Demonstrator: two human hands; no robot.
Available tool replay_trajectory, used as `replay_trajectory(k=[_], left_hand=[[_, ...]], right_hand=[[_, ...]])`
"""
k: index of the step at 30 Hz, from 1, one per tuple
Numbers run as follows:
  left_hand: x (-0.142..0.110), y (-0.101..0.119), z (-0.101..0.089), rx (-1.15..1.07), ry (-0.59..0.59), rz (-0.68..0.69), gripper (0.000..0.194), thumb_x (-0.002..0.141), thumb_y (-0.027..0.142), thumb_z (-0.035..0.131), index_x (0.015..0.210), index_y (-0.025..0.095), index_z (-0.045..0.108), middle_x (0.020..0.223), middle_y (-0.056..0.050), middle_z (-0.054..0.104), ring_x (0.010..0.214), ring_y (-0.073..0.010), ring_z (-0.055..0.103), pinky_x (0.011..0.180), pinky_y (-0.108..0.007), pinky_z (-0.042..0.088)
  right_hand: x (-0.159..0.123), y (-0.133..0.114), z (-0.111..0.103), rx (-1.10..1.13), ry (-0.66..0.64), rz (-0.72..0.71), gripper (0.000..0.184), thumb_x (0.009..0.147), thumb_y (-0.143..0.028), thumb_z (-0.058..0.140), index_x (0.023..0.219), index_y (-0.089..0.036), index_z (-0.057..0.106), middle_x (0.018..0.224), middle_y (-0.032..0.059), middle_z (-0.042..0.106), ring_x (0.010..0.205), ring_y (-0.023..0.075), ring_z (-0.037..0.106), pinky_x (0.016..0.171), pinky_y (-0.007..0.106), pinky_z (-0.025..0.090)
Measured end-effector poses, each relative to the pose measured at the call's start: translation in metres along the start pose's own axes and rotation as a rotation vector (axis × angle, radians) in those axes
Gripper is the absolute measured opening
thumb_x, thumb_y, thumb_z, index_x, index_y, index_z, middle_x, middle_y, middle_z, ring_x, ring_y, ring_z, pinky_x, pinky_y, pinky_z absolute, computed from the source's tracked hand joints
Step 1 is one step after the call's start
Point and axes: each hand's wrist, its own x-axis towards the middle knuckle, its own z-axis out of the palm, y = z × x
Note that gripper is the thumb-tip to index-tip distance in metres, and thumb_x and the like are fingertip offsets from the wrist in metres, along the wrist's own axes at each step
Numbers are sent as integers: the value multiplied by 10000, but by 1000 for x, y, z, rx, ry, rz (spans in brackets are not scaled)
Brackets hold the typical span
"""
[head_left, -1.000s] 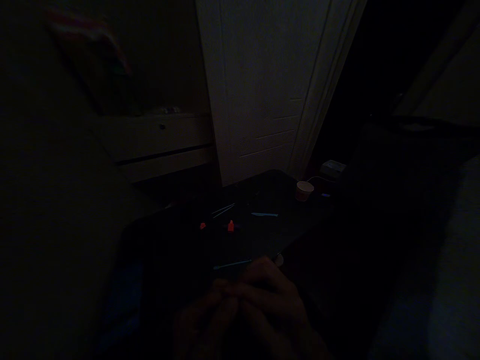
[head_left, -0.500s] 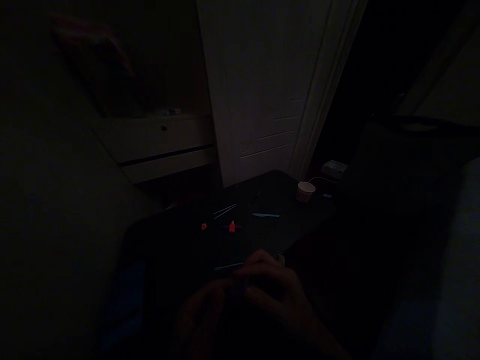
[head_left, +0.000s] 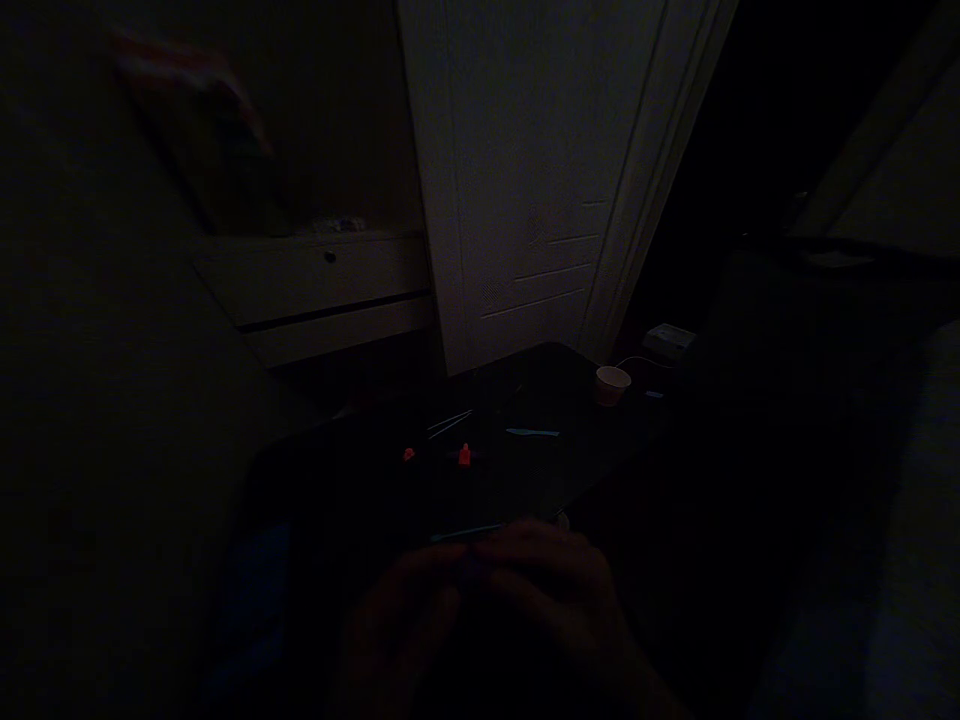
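Note:
The room is very dark. My left hand [head_left: 401, 615] and my right hand [head_left: 551, 575] meet at the fingertips low in the middle of the view. Between the fingertips is a small dark, faintly purplish piece [head_left: 471, 568]; its kind cannot be made out. Just beyond the hands lies a thin blue tool [head_left: 457, 534], its right end hidden behind my right hand. Farther off on the dark table [head_left: 360, 490] are a small bright red figure [head_left: 465, 456] with a dark piece beside it and a smaller red lump [head_left: 409, 454].
A blue plastic knife [head_left: 532, 433] and two thin pale sticks [head_left: 450, 424] lie toward the back. A paper cup [head_left: 613, 385] stands near the far right corner. Behind rise a pale door [head_left: 525, 150] and a drawer unit [head_left: 330, 285]. A bluish panel [head_left: 255, 590] shows at lower left.
The fingers of both hands have shifted around the small piece, briefly drawing apart and coming together again. The objects on the table stay where they were.

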Motion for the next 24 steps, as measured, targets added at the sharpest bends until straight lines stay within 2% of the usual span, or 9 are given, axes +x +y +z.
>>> replay_trajectory(k=[2, 5, 8, 11, 16, 20, 24], left_hand=[[1, 0, -4, 6, -31, -3, 379, 760, 588, 881, 986, 284, 866, 1023, -61, 857, 988, -265, 804, 900, -298, 652], [3, 5, -11, -35, -142, -57, 379, 774, 611, 867, 967, 285, 859, 920, -60, 850, 872, -260, 805, 820, -317, 662], [6, 8, -14, -79, -226, -124, 322, 791, 576, 876, 900, 275, 841, 837, -52, 833, 812, -243, 797, 777, -310, 644], [8, 6, -11, -165, -270, -44, 281, 770, 515, 918, 824, 254, 828, 757, -44, 803, 737, -203, 769, 716, -267, 607], [4, 5, 4, -368, -217, 4, 275, 775, 511, 920, 786, 256, 817, 675, -25, 761, 669, -170, 728, 688, -256, 581], [1, 6, 8, -401, -190, 24, 293, 765, 527, 922, 765, 255, 814, 662, -21, 752, 625, -165, 717, 656, -263, 584], [5, 0, -1, -409, -157, -102, 366, 666, 529, 981, 737, 221, 798, 717, -44, 783, 603, -180, 721, 620, -281, 595]], right_hand=[[-1, 1, -1, 13, -5, -6, 204, 943, -280, 856, 1124, -373, 872, 1060, -3, 870, 950, 184, 833, 876, 250, 659], [-1, 0, -1, 35, -35, -11, 179, 924, -295, 874, 1095, -349, 883, 1017, 3, 878, 908, 192, 844, 879, 266, 670], [0, -1, 0, 56, -62, 2, 150, 923, -298, 873, 1068, -332, 890, 974, 7, 881, 870, 193, 850, 846, 263, 677], [0, -1, 1, 123, -56, -42, 125, 927, -299, 866, 1041, -341, 895, 981, 12, 885, 863, 193, 855, 810, 248, 680], [1, 1, 8, 219, -15, -71, 160, 888, -277, 903, 1018, -371, 896, 945, 6, 885, 837, 186, 852, 779, 240, 678], [-1, 3, 13, 241, 20, -49, 147, 871, -280, 919, 993, -360, 899, 921, 13, 883, 811, 201, 850, 741, 264, 684], [-4, 5, 14, 171, -12, -144, 232, 929, -250, 867, 1139, -349, 872, 1022, 34, 880, 898, 223, 846, 805, 317, 694]])
